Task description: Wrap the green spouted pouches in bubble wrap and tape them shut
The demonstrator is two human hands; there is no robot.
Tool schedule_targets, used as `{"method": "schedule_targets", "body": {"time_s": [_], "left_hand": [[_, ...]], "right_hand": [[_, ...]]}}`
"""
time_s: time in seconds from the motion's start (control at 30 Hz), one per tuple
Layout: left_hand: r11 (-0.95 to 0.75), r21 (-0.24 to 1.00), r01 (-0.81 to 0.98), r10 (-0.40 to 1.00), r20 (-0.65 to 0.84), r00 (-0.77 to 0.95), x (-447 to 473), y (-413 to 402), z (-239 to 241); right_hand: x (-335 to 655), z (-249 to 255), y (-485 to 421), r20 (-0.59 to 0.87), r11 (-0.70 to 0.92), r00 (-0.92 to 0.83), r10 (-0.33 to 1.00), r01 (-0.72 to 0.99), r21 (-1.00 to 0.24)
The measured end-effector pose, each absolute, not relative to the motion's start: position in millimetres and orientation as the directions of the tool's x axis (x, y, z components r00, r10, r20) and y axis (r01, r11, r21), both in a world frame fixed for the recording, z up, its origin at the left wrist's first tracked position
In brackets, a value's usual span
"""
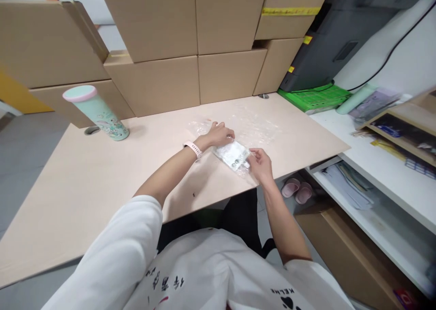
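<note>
A small flat packet (233, 154) in clear plastic, white with a dark print near one corner, lies at the table's front edge between my hands. My left hand (220, 134), with a pale pink band at the wrist, curls its fingers over the packet's far left edge. At the right edge, my right hand (260, 164) pinches the packet's plastic between thumb and fingers. Clear crinkled plastic film (260, 124) is spread on the table just beyond my hands. The fingertips of both hands are partly hidden.
A mint green tumbler (97, 112) with a pink rim stands at the left of the wooden table (102, 183). Cardboard boxes (163, 83) are stacked along the back. A green crate (309, 96) and white shelf (374, 164) are at the right. Pink slippers (296, 189) lie below.
</note>
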State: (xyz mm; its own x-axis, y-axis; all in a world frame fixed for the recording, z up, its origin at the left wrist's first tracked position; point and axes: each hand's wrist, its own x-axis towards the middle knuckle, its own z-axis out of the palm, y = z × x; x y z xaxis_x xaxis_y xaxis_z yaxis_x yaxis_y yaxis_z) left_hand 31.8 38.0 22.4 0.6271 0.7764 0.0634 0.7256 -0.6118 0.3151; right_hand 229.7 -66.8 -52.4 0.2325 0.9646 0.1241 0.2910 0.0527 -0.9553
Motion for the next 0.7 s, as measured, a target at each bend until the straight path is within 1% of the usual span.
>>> {"method": "schedule_targets", "body": {"time_s": [0.07,0.17,0.27,0.33,0.43,0.5,0.53,0.6,0.7], "left_hand": [[-0.572,0.326,0.753,0.810,0.081,0.581,39,38,6],[-0.516,0.334,0.789,0.854,0.133,0.503,47,29,-13],[-0.464,0.310,0.830,0.886,0.180,0.428,51,18,-20],[-0.460,0.302,0.835,0.888,0.168,0.428,50,13,-19],[-0.508,0.364,0.781,0.848,0.053,0.527,36,5,-13],[-0.544,0.420,0.727,0.792,-0.031,0.610,21,-4,-10],[-0.568,0.439,0.696,0.759,-0.046,0.649,14,-10,-10],[-0.601,0.434,0.671,0.735,-0.030,0.677,4,-24,-12],[-0.599,0.374,0.708,0.771,0.031,0.636,2,-42,-18]], "right_hand": [[238,-50,-63,0.176,0.063,0.212,0.961,0.453,-0.890],[245,-48,-60,0.289,0.135,0.103,0.952,0.707,-0.694],[249,-46,-58,0.362,0.209,-0.010,0.932,0.832,-0.515],[249,-44,-61,0.367,0.220,-0.051,0.929,0.872,-0.437],[237,-41,-80,0.335,0.238,-0.107,0.936,0.895,-0.377],[223,-39,-102,0.317,0.270,-0.156,0.935,0.894,-0.358],[216,-38,-114,0.314,0.287,-0.176,0.933,0.890,-0.354],[203,-37,-136,0.321,0.301,-0.186,0.929,0.883,-0.359],[194,-33,-152,0.326,0.300,-0.168,0.930,0.860,-0.413]]}}
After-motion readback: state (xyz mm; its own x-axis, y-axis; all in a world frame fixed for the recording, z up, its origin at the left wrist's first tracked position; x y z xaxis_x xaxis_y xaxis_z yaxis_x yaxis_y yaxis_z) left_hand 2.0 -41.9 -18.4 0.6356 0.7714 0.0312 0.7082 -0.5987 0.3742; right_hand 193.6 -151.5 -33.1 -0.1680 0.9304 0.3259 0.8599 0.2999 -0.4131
